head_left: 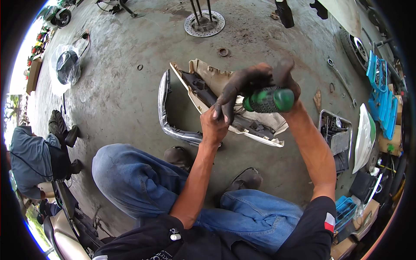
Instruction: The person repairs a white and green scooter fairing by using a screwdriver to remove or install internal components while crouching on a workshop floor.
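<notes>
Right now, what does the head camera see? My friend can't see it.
A person's right hand grips a green-handled screwdriver, while the left hand steadies its tip over a beige scooter panel on a concrete floor.

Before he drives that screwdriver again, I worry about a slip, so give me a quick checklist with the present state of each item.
1. Right hand wrapped round the green screwdriver handle: ok.
2. Left hand at the tip end, steadying: ok.
3. Tip seated in a screw: cannot tell, fingers hide it.
4. Beige panel resting on the floor ahead of the shoes: ok.
5. Left fingers clear of the tip: not ok, they sit right by it.
</notes>
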A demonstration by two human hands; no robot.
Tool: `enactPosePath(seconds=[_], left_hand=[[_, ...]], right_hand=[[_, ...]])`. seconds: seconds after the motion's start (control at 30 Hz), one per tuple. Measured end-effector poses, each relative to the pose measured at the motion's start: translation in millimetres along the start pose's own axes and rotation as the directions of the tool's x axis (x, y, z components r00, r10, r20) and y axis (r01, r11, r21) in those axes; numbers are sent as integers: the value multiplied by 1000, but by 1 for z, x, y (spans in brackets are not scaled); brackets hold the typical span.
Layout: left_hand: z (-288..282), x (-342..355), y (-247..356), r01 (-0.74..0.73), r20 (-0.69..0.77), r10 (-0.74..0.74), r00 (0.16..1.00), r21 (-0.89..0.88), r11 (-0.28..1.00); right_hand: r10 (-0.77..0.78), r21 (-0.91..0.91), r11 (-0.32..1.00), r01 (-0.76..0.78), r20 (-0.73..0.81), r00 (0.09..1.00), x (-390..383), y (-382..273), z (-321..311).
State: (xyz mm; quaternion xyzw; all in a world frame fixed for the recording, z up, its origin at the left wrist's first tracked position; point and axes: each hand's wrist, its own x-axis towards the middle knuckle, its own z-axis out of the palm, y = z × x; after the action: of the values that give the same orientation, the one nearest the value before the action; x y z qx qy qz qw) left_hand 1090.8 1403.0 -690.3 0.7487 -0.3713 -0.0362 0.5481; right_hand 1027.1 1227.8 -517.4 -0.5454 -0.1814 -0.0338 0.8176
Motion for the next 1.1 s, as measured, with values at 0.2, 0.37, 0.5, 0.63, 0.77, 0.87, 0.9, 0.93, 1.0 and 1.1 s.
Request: enactPosePath(seconds=[0.2,0.37,0.5,0.63,0.77,0.87,0.9,0.93,1.0,1.1], left_hand=[[-15,17,20,308,284,-294,913,-4,952],[-5,2,-47,187,-147,-171,974,106,977],[-8,9,-42,378,91,-367,926,-240,894],[-28,24,-21,474,112,-463,879,-108,874],[-26,26,-22,394,-23,-394,919,39,918],[-27,27,-17,389,-66,-384,921,128,912],[-28,28,-13,476,-42,-475,879,131,870],[-29,29,-9,479,-43,-477,878,135,868],[-28,31,-4,492,-9,-511,859,285,822],[-26,29,-15,381,-49,-384,922,283,880]], right_hand=[[-29,223,969,105,-319,947,-16,18,-18],[22,233,966,115,-515,857,-16,16,-34],[-103,156,948,279,-678,728,-12,-3,-17],[-357,-286,933,219,-653,668,-3,-13,-28],[-482,-607,792,72,-548,683,8,-33,-23],[-634,-722,678,139,-479,607,13,-32,-26],[-634,-722,678,136,-481,606,15,-31,-23],[-668,-692,691,211,-498,553,19,-30,-17],[-694,-657,698,285,-521,497,22,-27,-15],[-691,-583,720,377,-546,475,30,-24,-13]])
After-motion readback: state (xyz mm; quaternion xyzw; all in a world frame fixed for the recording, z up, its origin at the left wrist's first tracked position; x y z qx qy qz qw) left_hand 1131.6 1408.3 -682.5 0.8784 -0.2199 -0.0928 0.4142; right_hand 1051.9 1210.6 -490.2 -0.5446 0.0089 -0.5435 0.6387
